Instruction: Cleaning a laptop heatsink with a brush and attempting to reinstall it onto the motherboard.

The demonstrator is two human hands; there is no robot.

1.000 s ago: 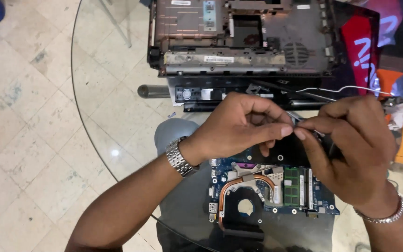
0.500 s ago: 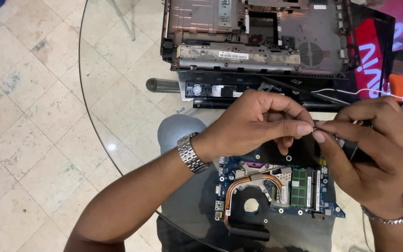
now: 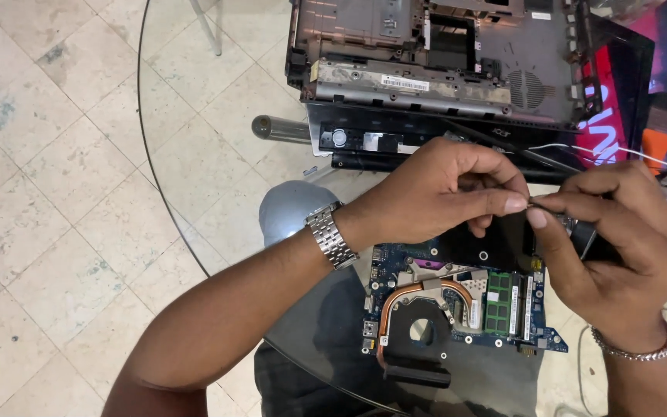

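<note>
Both hands met above the laptop motherboard, as they had a second earlier, but the pinch had tightened. My left hand had brought thumb and forefinger together at their tips on a thin, dark part, too small for me to tell what it was. My right hand was grasping a small black component, its fingers curled round it and its thumb raised to meet the left fingertips. A second before, the left fingers had been looser and more bunched over the right hand; now the forefinger lay straight and the contact point showed plainly between the two hands.

My view had also drifted: the opened laptop base sat further right in the picture, and more of the glass surface and the tiled floor showed on the left. Neither board nor base looked shifted on the glass.

By my judgement the work was fine handling at the fingertips, well up off the board, and the firmer pinch suggested that I had got hold of the small part properly.
</note>
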